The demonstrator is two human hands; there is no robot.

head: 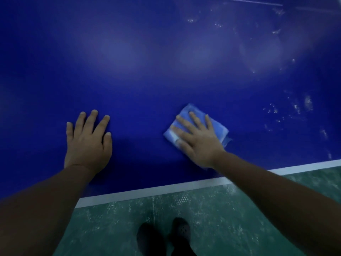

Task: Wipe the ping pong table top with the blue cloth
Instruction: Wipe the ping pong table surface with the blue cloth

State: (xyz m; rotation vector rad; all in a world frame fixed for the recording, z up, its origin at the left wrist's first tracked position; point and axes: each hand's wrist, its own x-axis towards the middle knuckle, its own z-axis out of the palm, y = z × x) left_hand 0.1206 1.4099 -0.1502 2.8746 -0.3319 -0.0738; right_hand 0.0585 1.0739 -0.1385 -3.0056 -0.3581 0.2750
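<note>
head view: the right hand (198,140) lies flat, fingers straight and spread, pressing the folded blue cloth (196,124) onto the ping pong table top (147,71), just beyond the white edge line (166,189). the left hand (87,140) rests flat and empty on the top, further along that line. whitish smudges (295,108) lie past the cloth.
</note>
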